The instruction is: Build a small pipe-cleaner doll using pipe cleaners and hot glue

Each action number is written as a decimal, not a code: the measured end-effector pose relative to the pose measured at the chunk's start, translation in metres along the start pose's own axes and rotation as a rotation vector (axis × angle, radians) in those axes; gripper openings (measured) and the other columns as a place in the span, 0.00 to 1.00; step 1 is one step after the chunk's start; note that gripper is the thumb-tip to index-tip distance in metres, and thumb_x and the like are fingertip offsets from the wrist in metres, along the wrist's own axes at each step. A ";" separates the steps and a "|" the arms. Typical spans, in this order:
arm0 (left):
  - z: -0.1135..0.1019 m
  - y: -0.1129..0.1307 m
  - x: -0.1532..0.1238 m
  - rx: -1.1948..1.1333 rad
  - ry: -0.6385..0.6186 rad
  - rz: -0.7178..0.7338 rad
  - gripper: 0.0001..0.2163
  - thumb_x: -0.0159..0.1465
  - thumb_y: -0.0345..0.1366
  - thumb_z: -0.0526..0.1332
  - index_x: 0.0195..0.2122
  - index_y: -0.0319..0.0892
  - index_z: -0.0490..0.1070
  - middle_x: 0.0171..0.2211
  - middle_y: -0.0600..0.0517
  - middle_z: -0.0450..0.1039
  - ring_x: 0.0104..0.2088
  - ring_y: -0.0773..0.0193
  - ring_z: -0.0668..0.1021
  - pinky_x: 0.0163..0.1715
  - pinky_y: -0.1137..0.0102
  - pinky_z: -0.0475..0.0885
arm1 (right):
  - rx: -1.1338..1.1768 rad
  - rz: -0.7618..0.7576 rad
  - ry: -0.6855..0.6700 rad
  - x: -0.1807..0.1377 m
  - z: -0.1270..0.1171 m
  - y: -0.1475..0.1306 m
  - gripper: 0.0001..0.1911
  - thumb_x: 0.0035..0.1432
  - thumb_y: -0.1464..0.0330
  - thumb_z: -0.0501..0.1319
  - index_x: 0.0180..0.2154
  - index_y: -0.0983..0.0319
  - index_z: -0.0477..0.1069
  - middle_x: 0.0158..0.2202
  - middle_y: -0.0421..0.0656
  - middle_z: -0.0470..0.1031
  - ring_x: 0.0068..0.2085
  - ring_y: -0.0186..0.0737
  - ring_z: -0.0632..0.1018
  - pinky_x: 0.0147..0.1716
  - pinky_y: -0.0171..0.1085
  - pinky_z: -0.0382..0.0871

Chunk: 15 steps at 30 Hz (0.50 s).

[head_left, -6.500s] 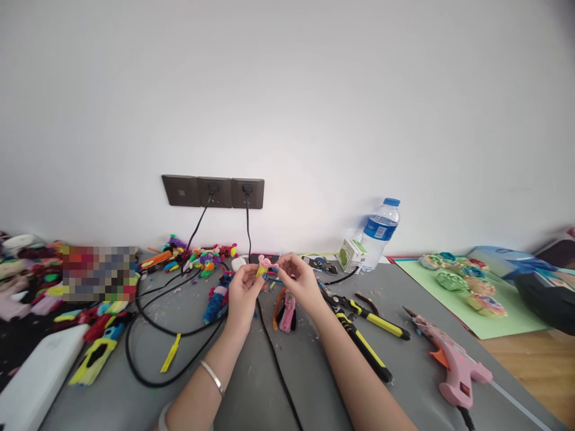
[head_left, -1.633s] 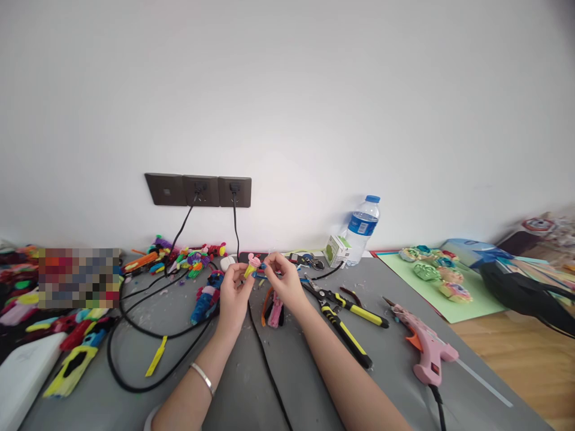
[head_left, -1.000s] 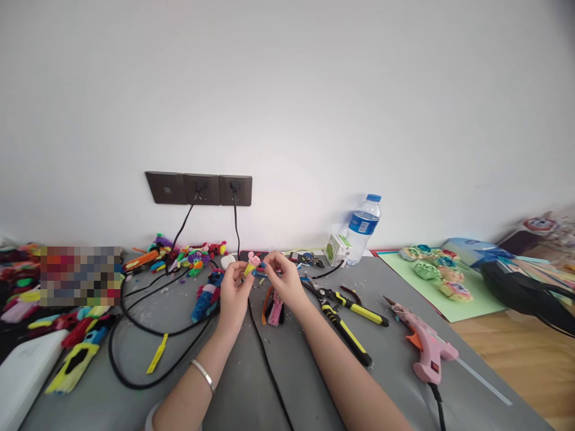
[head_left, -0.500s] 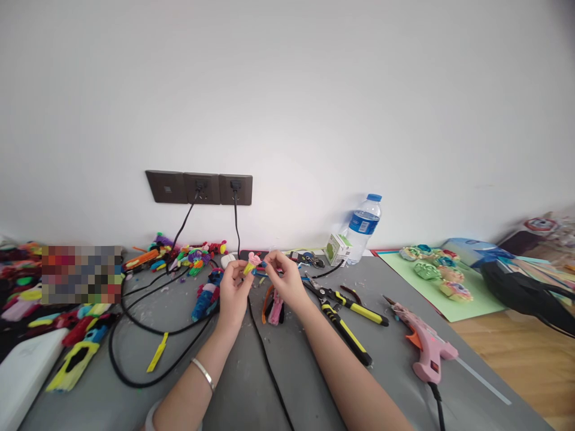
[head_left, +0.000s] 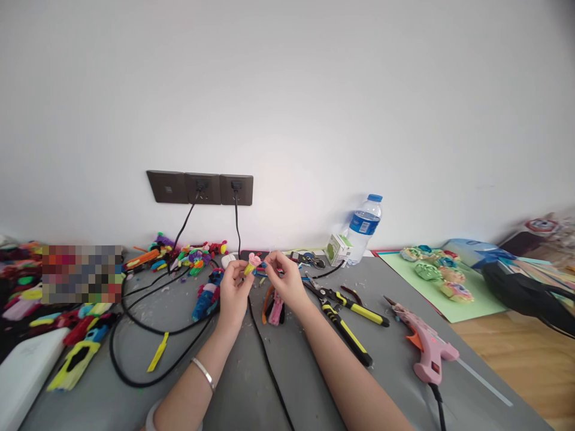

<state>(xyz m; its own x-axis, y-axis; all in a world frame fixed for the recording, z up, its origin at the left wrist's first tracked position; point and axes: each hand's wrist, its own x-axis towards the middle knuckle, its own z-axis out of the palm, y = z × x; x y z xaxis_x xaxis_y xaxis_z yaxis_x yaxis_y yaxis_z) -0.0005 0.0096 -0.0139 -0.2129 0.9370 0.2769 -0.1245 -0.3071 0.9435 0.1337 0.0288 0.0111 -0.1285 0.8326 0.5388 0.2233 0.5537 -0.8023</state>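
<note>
Between the fingertips of my left hand (head_left: 235,286) is a small pink-and-yellow craft piece (head_left: 252,262), its pink rounded end up. Close beside it on the right, my right hand (head_left: 285,278) is closed in a pinch; something blue shows at its fingertips, too small to tell as a nail or a held bit. Beneath my right hand lies a pink and black pipe-cleaner bundle (head_left: 275,310). Left of my left hand is a blue and red fuzzy bundle (head_left: 206,296). Pliers with yellow-black handles (head_left: 345,329) rest right of my right forearm.
A pink glue gun (head_left: 431,350) lies at the right. Behind stand a water bottle (head_left: 365,227) and a small box (head_left: 339,248). Black cables (head_left: 112,353) loop across the left. Colourful pipe-cleaner pieces (head_left: 81,359) crowd the left side; fabric flowers (head_left: 427,271) lie on green paper (head_left: 476,311).
Almost nothing differs. Both hands stay in place around the pink-and-yellow piece, with only a very slight shift of the whole view.
</note>
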 end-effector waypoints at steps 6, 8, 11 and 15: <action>0.000 0.001 0.000 -0.007 -0.012 -0.007 0.13 0.57 0.43 0.65 0.39 0.43 0.67 0.40 0.47 0.74 0.39 0.61 0.77 0.34 0.71 0.71 | -0.007 -0.006 -0.002 0.000 0.000 0.001 0.04 0.58 0.70 0.54 0.30 0.60 0.64 0.24 0.37 0.63 0.25 0.34 0.63 0.26 0.33 0.57; 0.000 0.001 0.000 -0.009 -0.010 -0.010 0.13 0.57 0.43 0.65 0.39 0.43 0.67 0.40 0.47 0.74 0.39 0.61 0.76 0.34 0.71 0.71 | -0.005 -0.009 0.000 0.000 0.000 0.001 0.04 0.58 0.70 0.54 0.30 0.60 0.64 0.24 0.37 0.63 0.25 0.34 0.63 0.26 0.33 0.57; 0.000 0.001 0.000 -0.009 -0.008 -0.011 0.13 0.57 0.43 0.65 0.39 0.43 0.67 0.40 0.47 0.74 0.39 0.60 0.77 0.34 0.71 0.71 | -0.003 -0.005 0.000 0.000 0.000 0.000 0.04 0.58 0.70 0.54 0.30 0.60 0.64 0.24 0.37 0.62 0.25 0.34 0.62 0.25 0.33 0.57; 0.000 0.001 0.000 -0.005 0.001 -0.002 0.13 0.57 0.43 0.65 0.38 0.43 0.68 0.39 0.47 0.74 0.39 0.60 0.77 0.33 0.71 0.72 | -0.005 0.000 -0.002 0.000 0.000 0.000 0.04 0.58 0.70 0.54 0.30 0.60 0.64 0.23 0.37 0.62 0.25 0.34 0.62 0.25 0.33 0.56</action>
<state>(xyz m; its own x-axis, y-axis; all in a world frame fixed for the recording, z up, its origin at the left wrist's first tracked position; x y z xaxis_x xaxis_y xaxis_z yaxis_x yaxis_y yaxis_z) -0.0004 0.0093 -0.0129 -0.2131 0.9377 0.2745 -0.1303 -0.3057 0.9432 0.1335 0.0286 0.0115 -0.1300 0.8325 0.5386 0.2283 0.5538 -0.8008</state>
